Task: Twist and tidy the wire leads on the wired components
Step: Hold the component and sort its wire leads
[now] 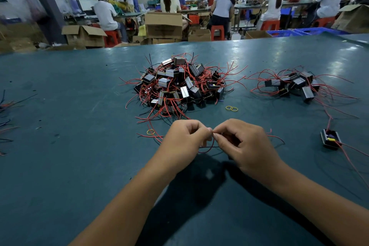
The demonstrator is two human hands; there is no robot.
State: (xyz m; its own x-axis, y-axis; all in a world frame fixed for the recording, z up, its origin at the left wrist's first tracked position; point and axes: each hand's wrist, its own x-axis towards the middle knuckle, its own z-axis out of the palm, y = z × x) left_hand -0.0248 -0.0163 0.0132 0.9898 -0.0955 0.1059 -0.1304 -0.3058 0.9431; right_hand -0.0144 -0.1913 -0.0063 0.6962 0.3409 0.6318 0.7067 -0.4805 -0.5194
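My left hand [185,142] and my right hand [243,144] meet fingertip to fingertip just above the green table [69,166]. Both pinch thin red and black wire leads [209,148] that loop down between them. The component those leads belong to is hidden under my hands. A large pile of black boxed components with red leads [177,84] lies just beyond my hands. A smaller group of the same components [295,86] lies at the right. One single component [330,139] lies apart at the near right, its red leads trailing toward the edge.
Yellow rubber bands lie near the pile: a pair [231,108] and a single one [150,131]. Loose wires [6,122] show at the left edge. Beyond the table stand cardboard boxes [163,26], red stools and seated people at other benches.
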